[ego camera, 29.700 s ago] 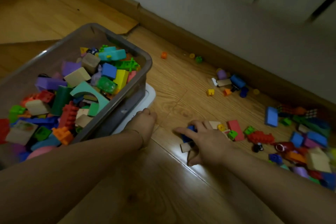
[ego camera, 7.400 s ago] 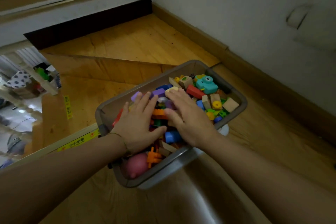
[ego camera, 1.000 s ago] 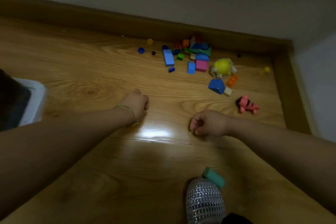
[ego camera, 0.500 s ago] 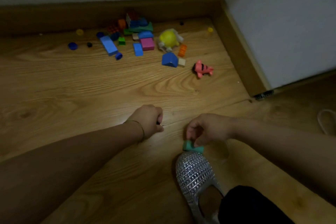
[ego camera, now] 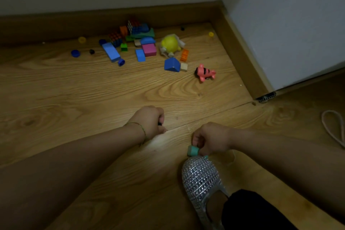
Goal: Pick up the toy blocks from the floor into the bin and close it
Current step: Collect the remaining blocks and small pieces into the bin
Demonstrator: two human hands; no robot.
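Observation:
My right hand [ego camera: 211, 139] pinches a small teal block [ego camera: 193, 151] just above the floor, right in front of a silver shoe. My left hand [ego camera: 149, 119] is a fist resting on the wood floor, with a small dark piece [ego camera: 159, 123] showing between its fingers. Far ahead by the baseboard lies a scatter of toys: a long blue block [ego camera: 111, 52], a pink block [ego camera: 149, 50], a blue roof-shaped block [ego camera: 172, 64], an orange block [ego camera: 184, 55], a yellow round toy [ego camera: 170, 45] and a pink striped fish [ego camera: 205, 74]. The bin is out of sight.
A sparkly silver shoe [ego camera: 202, 181] on a foot sits at the bottom, next to a black trouser leg. The wall corner and brown baseboard [ego camera: 240, 58] close off the right side. A pale cord loop [ego camera: 334, 129] lies at the far right.
My right hand has closed on the teal block by the shoe and raised it slightly. The view has swung right since a second ago, so the bin's white lid has left the frame.

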